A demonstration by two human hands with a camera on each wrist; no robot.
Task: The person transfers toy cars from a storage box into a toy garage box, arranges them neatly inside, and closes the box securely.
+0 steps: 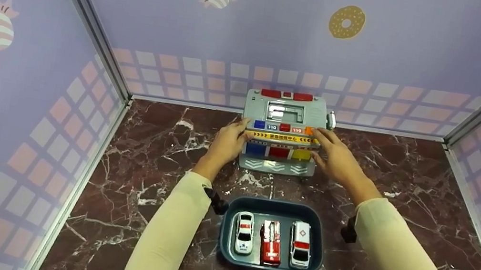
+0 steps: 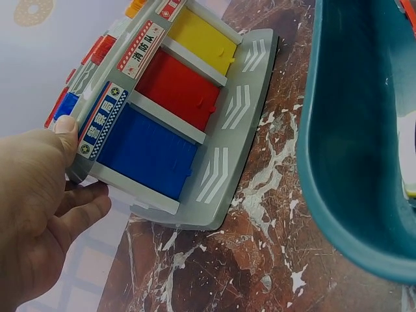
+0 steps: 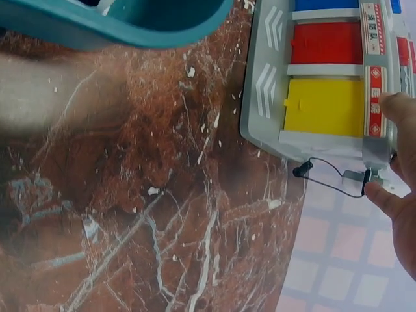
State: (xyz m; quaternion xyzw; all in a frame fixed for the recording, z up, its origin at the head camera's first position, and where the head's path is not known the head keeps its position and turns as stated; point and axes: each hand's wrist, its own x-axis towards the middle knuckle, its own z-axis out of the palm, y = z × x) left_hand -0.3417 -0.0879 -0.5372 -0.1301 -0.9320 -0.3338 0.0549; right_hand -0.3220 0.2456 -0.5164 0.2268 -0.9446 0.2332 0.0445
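The marble-patterned tabletop (image 1: 115,192) carries the grey toy emergency-station garage (image 1: 282,138), which stands just beyond the blue-green tray (image 1: 278,204), its blue, red and yellow doors down. My left hand (image 1: 227,142) grips the garage's left end, thumb in front; my right hand (image 1: 338,158) holds the other end between parted fingers. Inside the tray, side by side, lie a red toy fire engine (image 1: 271,242), white ambulance (image 1: 300,245) and police car (image 1: 244,233).

Grey toy garage (image 1: 281,134) with blue, red and yellow doors (image 2: 175,91), teal tray (image 1: 278,204), white-veined maroon desk (image 1: 112,211), pink-checked lilac walls (image 1: 279,40).
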